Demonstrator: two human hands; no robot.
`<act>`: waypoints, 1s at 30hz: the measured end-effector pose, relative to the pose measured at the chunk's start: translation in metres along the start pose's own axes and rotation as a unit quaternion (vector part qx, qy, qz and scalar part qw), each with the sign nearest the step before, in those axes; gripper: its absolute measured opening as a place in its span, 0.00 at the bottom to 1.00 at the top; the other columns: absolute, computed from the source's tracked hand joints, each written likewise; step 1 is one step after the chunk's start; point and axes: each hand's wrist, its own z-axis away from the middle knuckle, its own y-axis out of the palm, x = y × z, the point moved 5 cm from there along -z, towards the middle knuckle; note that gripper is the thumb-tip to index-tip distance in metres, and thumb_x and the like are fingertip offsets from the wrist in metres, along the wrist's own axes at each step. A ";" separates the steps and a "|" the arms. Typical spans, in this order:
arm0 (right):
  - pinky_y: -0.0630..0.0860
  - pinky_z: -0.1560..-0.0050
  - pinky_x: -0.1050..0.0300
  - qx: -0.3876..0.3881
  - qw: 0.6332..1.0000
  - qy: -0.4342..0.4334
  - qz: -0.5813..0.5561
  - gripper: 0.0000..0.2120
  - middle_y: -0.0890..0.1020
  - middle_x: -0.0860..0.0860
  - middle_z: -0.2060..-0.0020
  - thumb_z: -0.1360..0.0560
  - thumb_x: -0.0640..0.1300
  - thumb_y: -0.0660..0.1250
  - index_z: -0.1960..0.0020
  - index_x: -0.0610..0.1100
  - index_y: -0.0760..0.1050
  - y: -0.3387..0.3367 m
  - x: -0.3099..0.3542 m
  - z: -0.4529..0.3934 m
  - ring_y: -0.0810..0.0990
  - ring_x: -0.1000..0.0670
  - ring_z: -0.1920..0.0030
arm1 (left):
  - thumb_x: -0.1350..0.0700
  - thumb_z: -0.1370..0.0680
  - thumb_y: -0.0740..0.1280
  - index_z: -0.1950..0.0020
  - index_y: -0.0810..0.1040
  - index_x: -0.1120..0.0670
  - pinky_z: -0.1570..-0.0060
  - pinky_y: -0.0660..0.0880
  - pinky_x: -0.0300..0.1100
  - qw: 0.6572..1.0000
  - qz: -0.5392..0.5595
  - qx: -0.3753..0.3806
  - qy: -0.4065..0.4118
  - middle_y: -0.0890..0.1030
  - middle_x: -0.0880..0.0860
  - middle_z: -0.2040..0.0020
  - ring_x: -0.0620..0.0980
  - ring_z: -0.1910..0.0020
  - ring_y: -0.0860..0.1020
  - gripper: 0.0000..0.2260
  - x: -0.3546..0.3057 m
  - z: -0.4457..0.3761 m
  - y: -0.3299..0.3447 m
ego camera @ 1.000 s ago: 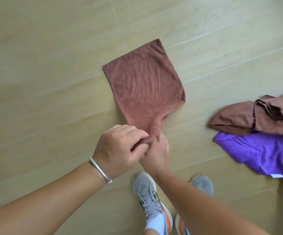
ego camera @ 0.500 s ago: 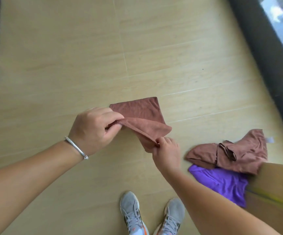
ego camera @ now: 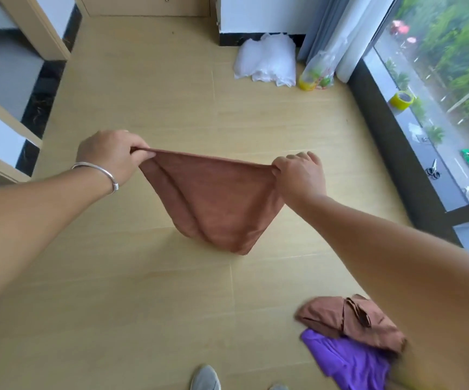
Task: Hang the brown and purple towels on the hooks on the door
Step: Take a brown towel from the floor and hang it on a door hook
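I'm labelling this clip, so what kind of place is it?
Probably an upper-floor apartment room: pale wood-look floor, a large window overlooking a street with cars, and curtains gathered in the corner.

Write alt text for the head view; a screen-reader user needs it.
Two hands, left hand and right hand, hold a brown towel stretched by its top corners above a wooden floor. Another brown towel and a purple towel lie crumpled lower right.

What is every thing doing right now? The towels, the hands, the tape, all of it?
Brown towel: lifted, stretched between both hands, sagging.
Left hand: pinching one corner.
Right hand: pinching the other corner.
Second brown towel: crumpled on the floor.
Purple towel: crumpled on the floor, partly under it.
Tape roll: lying on the sill.
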 end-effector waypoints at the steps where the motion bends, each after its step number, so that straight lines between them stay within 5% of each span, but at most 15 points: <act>1: 0.63 0.38 0.51 -0.013 1.000 -0.011 0.013 0.11 0.81 0.49 0.57 0.21 0.43 0.57 0.54 0.48 0.78 -0.018 0.006 -0.013 0.75 0.44 0.48 | 0.43 0.25 0.67 0.55 0.83 0.45 0.60 0.72 0.46 1.000 0.001 -0.013 -0.001 0.82 0.48 0.56 0.57 0.55 0.77 0.08 0.002 -0.009 -0.016; 6: 0.62 0.35 0.49 -0.057 0.994 -0.052 0.072 0.12 0.82 0.47 0.56 0.20 0.48 0.58 0.52 0.46 0.79 -0.087 0.022 -0.045 0.75 0.43 0.46 | 0.44 0.25 0.67 0.53 0.84 0.47 0.63 0.68 0.44 0.994 0.008 -0.103 0.016 0.80 0.51 0.56 0.58 0.55 0.77 0.10 0.005 -0.022 -0.092; 11: 0.62 0.38 0.52 -0.037 0.989 -0.123 0.079 0.09 0.81 0.50 0.59 0.22 0.45 0.60 0.53 0.47 0.79 -0.090 0.027 -0.003 0.75 0.45 0.50 | 0.45 0.24 0.67 0.54 0.84 0.47 0.63 0.73 0.46 0.994 0.013 -0.107 0.003 0.80 0.49 0.56 0.55 0.57 0.77 0.08 0.011 0.044 -0.103; 19: 0.63 0.32 0.50 0.129 0.964 -0.210 0.100 0.08 0.80 0.52 0.58 0.25 0.40 0.62 0.50 0.49 0.78 0.032 0.008 0.168 0.79 0.47 0.53 | 0.58 0.30 0.77 0.60 0.85 0.51 0.67 0.70 0.46 1.000 -0.010 0.025 0.009 0.81 0.51 0.62 0.57 0.63 0.79 0.03 0.003 0.244 0.003; 24: 0.74 0.44 0.49 0.204 0.956 -0.194 0.082 0.08 0.80 0.52 0.68 0.35 0.41 0.75 0.61 0.50 0.78 0.108 -0.014 0.278 0.80 0.47 0.63 | 0.61 0.38 0.81 0.64 0.84 0.50 0.69 0.72 0.46 0.993 -0.001 0.114 0.013 0.80 0.48 0.66 0.55 0.67 0.78 0.10 -0.005 0.356 0.089; 30: 0.76 0.53 0.50 0.276 0.940 -0.189 0.069 0.12 0.77 0.52 0.69 0.41 0.36 0.75 0.63 0.49 0.78 0.191 -0.024 0.374 0.77 0.45 0.66 | 0.62 0.40 0.82 0.65 0.84 0.50 0.70 0.73 0.44 0.975 0.020 0.221 -0.027 0.80 0.46 0.67 0.54 0.69 0.78 0.11 -0.007 0.455 0.187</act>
